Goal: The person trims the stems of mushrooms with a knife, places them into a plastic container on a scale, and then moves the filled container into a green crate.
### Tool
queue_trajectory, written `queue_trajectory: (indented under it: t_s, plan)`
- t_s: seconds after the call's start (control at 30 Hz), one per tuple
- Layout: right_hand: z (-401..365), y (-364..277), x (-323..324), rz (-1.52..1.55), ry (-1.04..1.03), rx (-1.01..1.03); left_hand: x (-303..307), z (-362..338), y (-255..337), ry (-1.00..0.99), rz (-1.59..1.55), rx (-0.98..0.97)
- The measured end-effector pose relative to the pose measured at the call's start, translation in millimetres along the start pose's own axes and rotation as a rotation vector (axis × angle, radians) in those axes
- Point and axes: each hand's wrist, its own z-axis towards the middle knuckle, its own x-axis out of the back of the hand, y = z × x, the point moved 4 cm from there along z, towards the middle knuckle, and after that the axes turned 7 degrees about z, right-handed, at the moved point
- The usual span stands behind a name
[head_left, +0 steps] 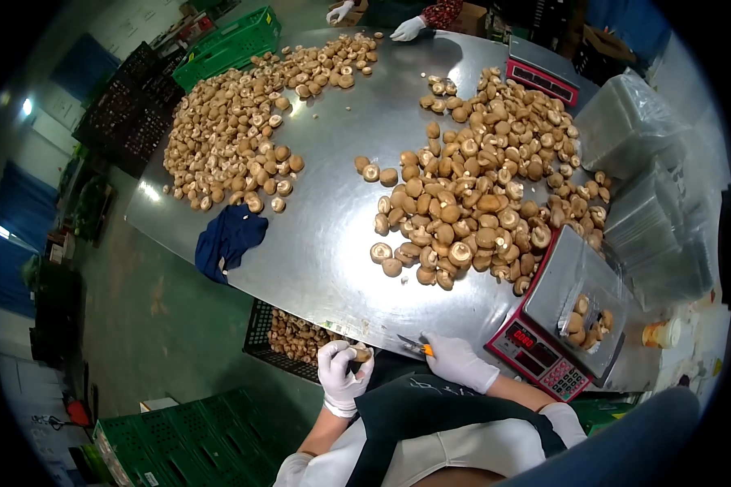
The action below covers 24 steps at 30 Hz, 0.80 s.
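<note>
Left hand pinching a mushroom, right hand gripping a knife, both at the counter's near edge.

Left hand (345, 375): white glove, fingers curled, mushroom (360, 353) pinched between thumb and fingers. Exact finger contact too small to tell. Right hand (461, 362): white glove, closed on the orange handle of the knife (417, 346). Blade points toward the left-hand side, apart from the mushroom.

Below the counter edge, near left hand: black crate (259, 327) with loose mushrooms inside, partly hidden by the counter (325, 235).

On the counter: big right mushroom pile (463, 203) ahead of right hand, left mushroom pile (223, 138) farther off. Blue cloth (231, 241) bunched at the left edge.

Near scale (536, 349) sits just beside right hand, blocking that side; small pack of mushrooms (586, 325) on its pan, red digits lit. Clear plastic trays (646, 219) stacked behind it. Second scale (542, 81) at the far right.

Far side: another person's gloved hands (408, 29), green crate (229, 47) at the far left corner.
</note>
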Motion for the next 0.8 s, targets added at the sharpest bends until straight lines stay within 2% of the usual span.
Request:
queue_trajectory:
  t_s: [0.13, 0.2, 0.3, 0.33, 0.4, 0.47, 0.5, 0.6, 0.63, 0.7, 0.73, 0.8]
  plan:
    - [-4.7, -4.4, 7.3, 0.098, 0.138, 0.081, -6.7, -5.1, 2.0, -0.035, -0.055, -0.015]
    - [2.7, -3.1, 1.3, 0.099, 0.204, 0.112, -16.4, -12.1, -12.9, -0.014, -0.603, 0.446]
    - [30.4, 6.9, -26.0, -0.107, 0.364, 0.348, -30.0, -20.3, -38.9, -0.137, -1.036, 0.930]
    - [36.2, 10.5, -27.9, -0.110, 0.381, 0.341, -34.2, -19.7, -41.5, -0.170, -1.172, 1.101]
    - [43.9, 10.9, -30.9, -0.325, 0.462, 0.450, -43.1, -19.5, -46.5, -0.151, -1.231, 1.111]
    - [46.2, 17.0, -30.9, -0.374, 0.518, 0.433, -55.5, -27.4, -62.3, -0.207, -1.102, 1.180]
    - [45.7, 19.7, -29.8, -0.334, 0.465, 0.412, -62.6, -24.4, -67.8, -0.271, -1.072, 1.064]
    - [42.9, 20.1, -19.6, -0.289, 0.427, 0.375, -83.1, -15.2, -72.0, -0.358, -0.961, 1.065]
    - [39.0, 17.4, -9.0, -0.283, 0.553, 0.416, -94.5, -12.1, -79.1, -0.362, -0.896, 0.918]
    - [36.8, 12.8, 18.1, -0.278, 0.803, 0.439, -107.7, 9.8, -68.9, -0.427, -0.802, 0.807]
    - [40.6, 12.0, 32.3, -0.288, 0.813, 0.436, -116.4, 19.2, -67.5, -0.468, -0.720, 0.770]
    - [44.4, 5.6, 69.8, -0.352, 0.909, 0.346, -143.1, 42.7, -70.7, -0.465, -0.315, 0.257]
